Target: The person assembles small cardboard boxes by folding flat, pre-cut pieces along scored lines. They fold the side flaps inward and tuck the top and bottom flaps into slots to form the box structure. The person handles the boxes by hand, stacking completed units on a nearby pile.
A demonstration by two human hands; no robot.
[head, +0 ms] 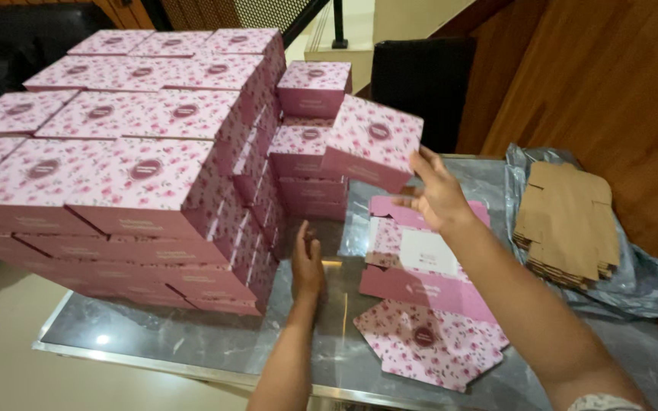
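Box [372, 144], pink floral, tilted up-left of right hand [437, 194] whose fingertips held its near corner beside short stack [310, 164]; left hand [307, 262] open, empty, lower.

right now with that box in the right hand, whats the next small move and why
Probably lower the folded pink box onto the short stack beside the big pile. The right hand holds it tilted just above and right of that stack, while the left hand rests open near the pile's base.
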